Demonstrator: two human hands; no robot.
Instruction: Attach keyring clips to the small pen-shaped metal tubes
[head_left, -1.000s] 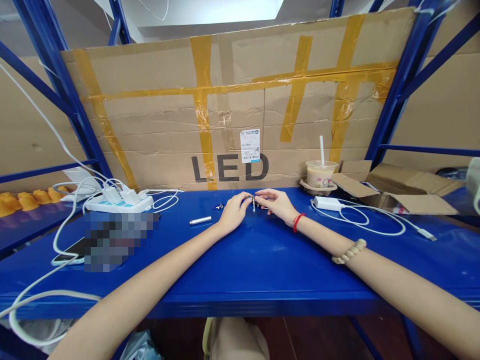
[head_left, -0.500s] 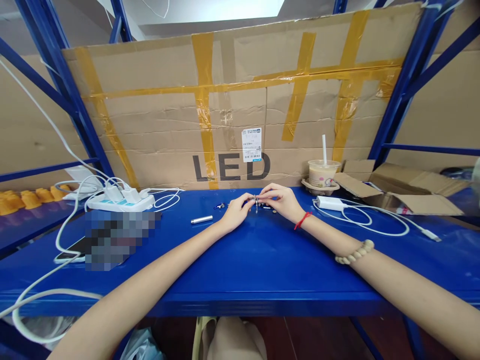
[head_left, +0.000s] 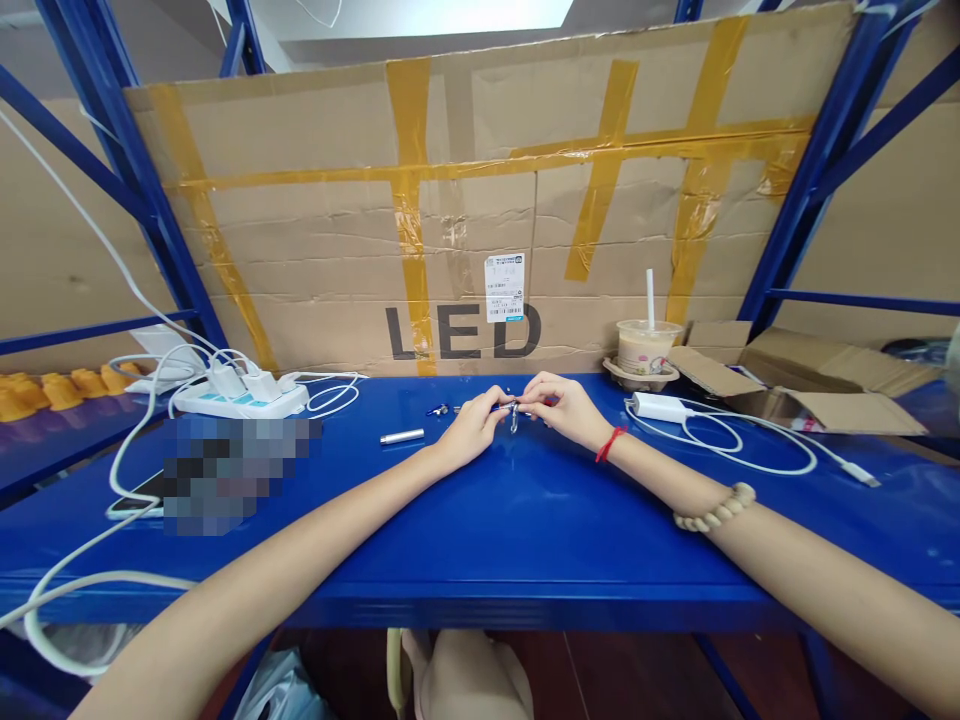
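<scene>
My left hand is closed, its thumb and fingertips pinching one side of a small silver metal piece. From the other side the fingertips of my right hand, which wears a red string at the wrist, pinch it too. A shiny loop of the piece hangs down between the hands; its exact kind is too small to make out. Beside my left hand lies a small blue-and-silver part. Nearer the front on that side rests a short silver tube.
On the blue shelf, a white power strip, cables and a phone lie left. At right stand a lidded drink cup, a white charger with cable, and an open cardboard box. Taped cardboard forms the back.
The metal piece has turned between my fingers, and its hanging loop shows more plainly. Both hands stay at nearly the same spot; the view has shifted slightly.
</scene>
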